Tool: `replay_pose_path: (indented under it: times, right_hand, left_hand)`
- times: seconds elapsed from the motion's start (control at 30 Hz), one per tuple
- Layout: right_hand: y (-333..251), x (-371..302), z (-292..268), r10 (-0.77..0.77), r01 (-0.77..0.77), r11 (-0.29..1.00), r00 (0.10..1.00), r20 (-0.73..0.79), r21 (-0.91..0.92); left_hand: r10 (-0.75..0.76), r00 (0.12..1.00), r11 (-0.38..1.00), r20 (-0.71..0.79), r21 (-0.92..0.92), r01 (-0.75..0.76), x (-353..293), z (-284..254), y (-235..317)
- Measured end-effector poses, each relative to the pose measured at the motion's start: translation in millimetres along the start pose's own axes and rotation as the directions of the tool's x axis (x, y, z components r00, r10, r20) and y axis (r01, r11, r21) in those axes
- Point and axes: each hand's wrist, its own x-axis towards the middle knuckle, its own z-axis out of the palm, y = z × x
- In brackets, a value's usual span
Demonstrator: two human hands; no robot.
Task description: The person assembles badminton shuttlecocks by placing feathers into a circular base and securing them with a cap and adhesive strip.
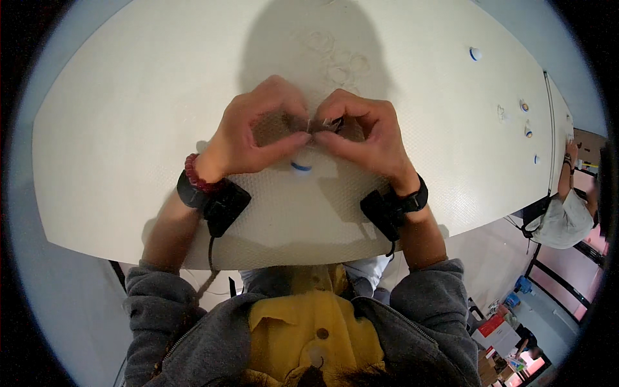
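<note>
Above the white table (129,97), my left hand (261,126) and my right hand (367,132) meet almost fingertip to fingertip. Each is closed in a pinch of thumb and fingers. Between them is a small, clear, shiny piece (309,126), too fine to name. By my right fingertips shows a short dark bit (337,124), also unclear. A small round white thing with a blue band (300,168) lies on the table just below my left fingertips. Beyond my hands, several thin clear loops (338,68) lie in my shadow.
Another white and blue round piece (475,53) lies at the far right. Nearer the right edge are small orange-and-white pieces (524,106) and another small blue-and-white piece (536,158). A co-worker's arm (567,171) rests at an adjoining table. Boxes (496,338) stand at the lower right.
</note>
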Motion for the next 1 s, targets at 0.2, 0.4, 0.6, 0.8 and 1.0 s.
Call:
replay_pose_path:
  times: [0.2, 0.4, 0.6, 0.8, 1.0]
  right_hand:
    - [-6, 1, 0, 0.221, -0.218, 0.935, 0.975, 0.020, 0.281]
    - [-3, 1, 0, 0.213, -0.211, 0.932, 0.977, 0.023, 0.294]
    - [-1, 2, -2, 0.137, -0.149, 0.979, 0.986, 0.093, 0.136]
    - [0, -1, 1, 0.173, -0.186, 0.975, 0.978, 0.114, 0.119]
    - [-6, 1, -1, 0.180, -0.195, 0.977, 0.971, 0.159, 0.086]
  left_hand:
    - [-0.067, 0.998, 0.975, 0.001, -0.213, 0.065, -5, -1, -6]
    - [-0.064, 0.997, 0.990, 0.031, -0.123, 0.067, 3, -1, 2]
    - [-0.100, 0.994, 0.987, 0.040, -0.119, 0.104, 0, 0, 1]
    - [-0.131, 0.989, 0.985, 0.074, -0.103, 0.138, -2, -2, 3]
    - [-0.160, 0.981, 0.978, 0.111, -0.114, 0.173, -3, -5, 2]
